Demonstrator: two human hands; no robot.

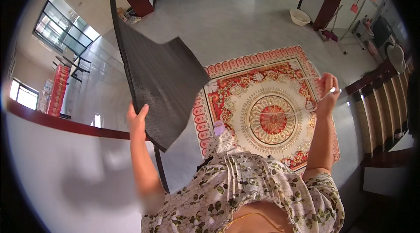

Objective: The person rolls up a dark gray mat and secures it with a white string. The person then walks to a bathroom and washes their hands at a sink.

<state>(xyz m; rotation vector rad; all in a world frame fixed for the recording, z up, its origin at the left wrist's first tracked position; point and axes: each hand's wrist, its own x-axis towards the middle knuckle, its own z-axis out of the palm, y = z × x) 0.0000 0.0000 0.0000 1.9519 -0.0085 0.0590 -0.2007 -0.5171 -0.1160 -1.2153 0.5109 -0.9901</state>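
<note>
Watching remotely, I have hands well apart: left hand raised, clamped on the dark mat screening floor past the medallion floor panel's left edge, right hand up near its right edge, curled round white cord, basin beyond its far right corner.

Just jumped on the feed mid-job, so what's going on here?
A person grips a broad, dark grey, flexible-looking sheet by its edge with the left hand, holding it up at a tilt. The right hand is raised well apart from the sheet, its fingers bent around a thin white strand; its far end is hard to make out. In front of the person, a red, cream and gold square with a round central medallion decorates the grey floor.
</note>
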